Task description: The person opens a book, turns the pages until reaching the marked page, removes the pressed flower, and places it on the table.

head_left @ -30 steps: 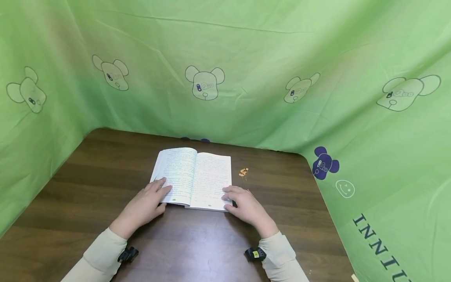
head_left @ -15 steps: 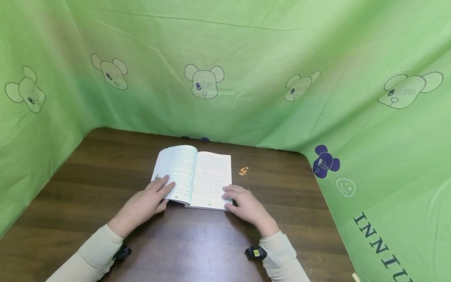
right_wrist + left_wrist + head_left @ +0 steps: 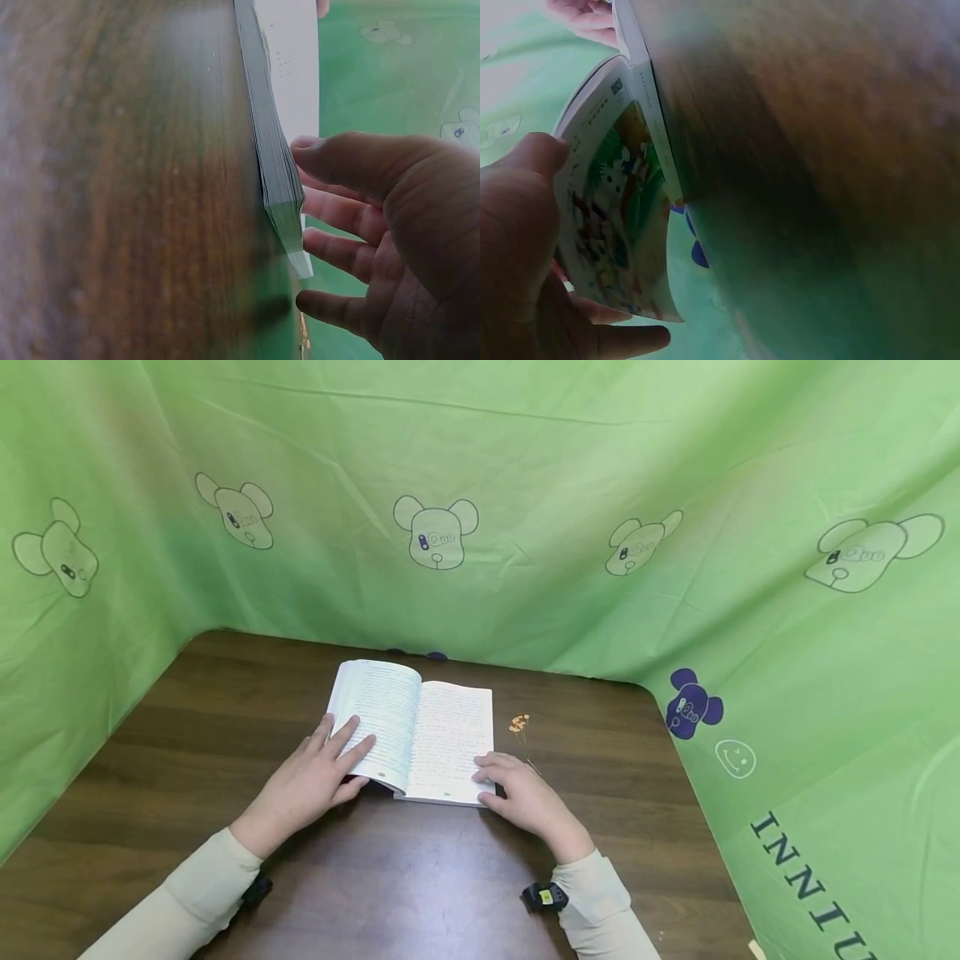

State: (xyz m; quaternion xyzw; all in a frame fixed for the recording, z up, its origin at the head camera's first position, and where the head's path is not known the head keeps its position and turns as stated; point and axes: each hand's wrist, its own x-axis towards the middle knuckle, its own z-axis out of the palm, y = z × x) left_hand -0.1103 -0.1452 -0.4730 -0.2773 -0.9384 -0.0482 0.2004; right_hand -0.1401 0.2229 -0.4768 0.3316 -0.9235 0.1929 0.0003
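An open book point(image 3: 453, 735) with printed text lies on the dark wooden table, its left half tilted up off the tabletop. My left hand point(image 3: 303, 781) grips that half at its outer edge, fingers spread over the page and thumb near the lower edge. Under the raised half, the left wrist view shows the illustrated cover point(image 3: 619, 202), with a finger reaching past its edge. My right hand point(image 3: 525, 797) rests on the lower right corner of the right page, fingers relaxed. In the right wrist view its thumb point(image 3: 322, 154) touches the edge of the page block point(image 3: 274, 161).
A small dried sprig with orange flowers point(image 3: 518, 723) lies on the table point(image 3: 420, 877) just right of the book. Green cloth point(image 3: 525, 460) printed with bear heads hangs behind and on both sides. A small pale object point(image 3: 756, 950) shows at the lower right.
The left half of the book has risen and tilted up toward the spine. My left hand has moved slightly forward and right with it, fingers spreading wider. My right hand stays in place.
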